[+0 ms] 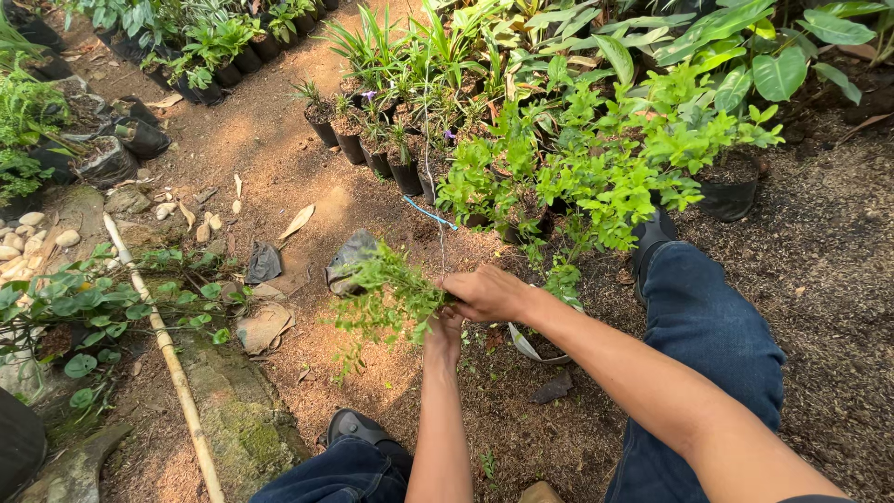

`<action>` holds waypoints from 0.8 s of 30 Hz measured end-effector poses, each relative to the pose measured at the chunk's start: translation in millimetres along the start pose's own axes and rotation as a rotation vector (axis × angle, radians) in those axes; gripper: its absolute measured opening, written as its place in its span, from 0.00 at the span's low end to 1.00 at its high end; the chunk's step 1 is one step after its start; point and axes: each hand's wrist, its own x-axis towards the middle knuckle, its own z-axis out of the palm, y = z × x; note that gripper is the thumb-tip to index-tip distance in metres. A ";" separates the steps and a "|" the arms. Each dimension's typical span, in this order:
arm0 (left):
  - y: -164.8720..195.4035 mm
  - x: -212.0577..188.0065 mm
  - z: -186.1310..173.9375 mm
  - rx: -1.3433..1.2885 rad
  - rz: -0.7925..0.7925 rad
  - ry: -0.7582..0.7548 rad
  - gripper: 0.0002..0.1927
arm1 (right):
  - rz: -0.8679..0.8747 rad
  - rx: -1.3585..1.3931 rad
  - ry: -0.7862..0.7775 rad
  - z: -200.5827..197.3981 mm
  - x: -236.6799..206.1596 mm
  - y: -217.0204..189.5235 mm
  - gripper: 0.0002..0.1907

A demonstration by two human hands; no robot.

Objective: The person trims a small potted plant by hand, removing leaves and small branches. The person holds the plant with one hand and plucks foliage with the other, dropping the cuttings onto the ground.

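Note:
My right hand [489, 292] and my left hand [444, 333] meet low over the soil, both closed around the stems of a small leafy green plant [386, 300]. The plant's foliage spreads out to the left of my hands. My left hand sits just under the right one, partly hidden by it. A thin blue string [430, 214] lies on the ground beyond the plant. A curved pale pot rim [523, 345] shows on the ground right under my right forearm.
Black grow bags with young plants [391, 154] stand in rows ahead and at far left. A bushy light-green shrub [596, 168] sits right of my hands. A bamboo pole [168, 354] lies at left beside mossy stone. My jeans-clad knees and shoes frame the spot.

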 end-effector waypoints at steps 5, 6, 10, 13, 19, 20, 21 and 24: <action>2.1 -2.6 0.6 -0.055 0.010 -0.016 0.17 | -0.078 0.032 0.056 -3.8 1.3 -4.6 0.12; 0.3 -1.6 -1.7 -0.056 0.029 -0.032 0.17 | -0.031 0.022 0.026 -4.6 1.4 -4.8 0.11; -5.3 6.6 -7.9 -0.028 0.068 -0.005 0.16 | 0.082 0.034 -0.012 -6.7 0.6 -3.2 0.08; -3.9 8.7 -5.3 -0.073 0.004 0.014 0.19 | 0.076 0.062 0.080 -5.2 -1.1 0.1 0.06; -0.9 -4.0 8.3 0.443 -0.170 0.141 0.20 | 0.191 -0.052 0.169 3.0 -0.6 11.8 0.08; -1.9 -4.0 8.4 0.468 -0.154 0.112 0.19 | 0.205 -0.050 0.189 4.3 -0.1 14.1 0.08; -3.4 -2.9 8.0 0.494 -0.139 0.082 0.19 | 0.261 -0.047 0.145 5.5 0.5 16.7 0.09; -7.9 2.0 4.0 0.457 -0.036 -0.014 0.23 | 0.330 -0.059 0.093 10.4 -1.3 22.8 0.10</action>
